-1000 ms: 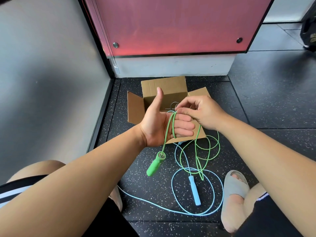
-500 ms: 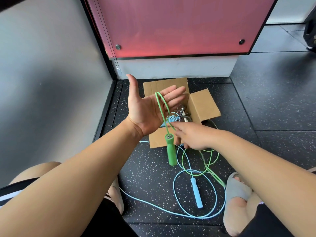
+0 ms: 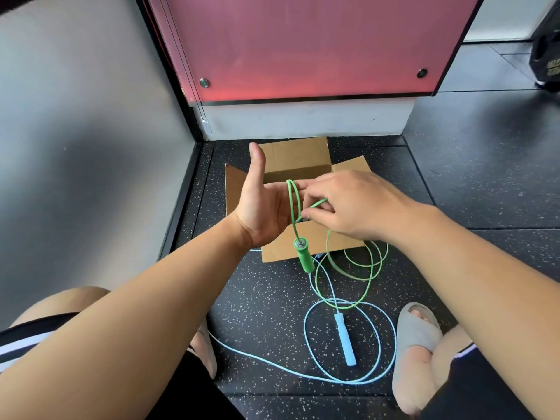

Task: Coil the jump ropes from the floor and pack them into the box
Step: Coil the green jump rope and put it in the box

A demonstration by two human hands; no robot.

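The right hand [image 3: 348, 204] has risen, pinching thin green rope [image 3: 290, 195] across left hand [image 3: 260, 210].

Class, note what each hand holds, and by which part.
The right hand pinches the thin green jump rope by its cord. Open left hand only carries cord loops over its fingers; the grip dangles free.

Floor [image 3: 454, 192]: black rubber tiles with pale speckles, laid in large squares with visible seams. Left wall [image 3: 75, 147]: plain matte grey, met at its base by a black edge strip [image 3: 181, 201]. Rear: a pink-red panel [image 3: 303, 47] in a black frame, carrying two round metal fasteners [image 3: 204, 83], above a scuffed white plinth [image 3: 303, 122]. A black object [image 3: 548, 56] stands at far right, partly cut off. Lighting: soft, even
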